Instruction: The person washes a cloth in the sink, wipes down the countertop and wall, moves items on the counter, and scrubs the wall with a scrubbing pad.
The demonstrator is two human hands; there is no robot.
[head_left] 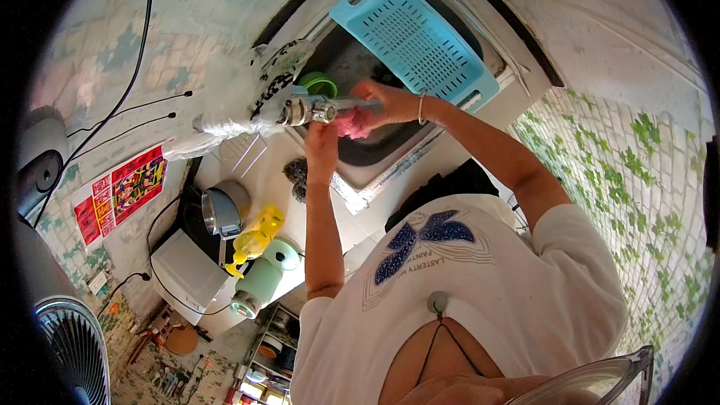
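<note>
A metal tap point(322, 111) with a clear spout juts over the sink point(364, 151). My left hand point(322, 148) is closed right beside the tap, its fingers partly hidden by it; what they grip does not show. On the other side of the spout, my right hand point(386, 103) bends its fingers round a bunched pink cloth point(354, 124). The cloth sits between both hands, partly covered by the spout. Beyond the tap, a green bowl point(318, 84) rests in the sink.
A blue slotted basket point(411, 37) spans the sink's far right side. Left of my left arm are a dark scrubber point(295, 172), a metal pot point(225, 208), a yellow bottle point(259, 232) and a pale green flask point(257, 286). Clear plastic point(225, 131) wraps the pipe.
</note>
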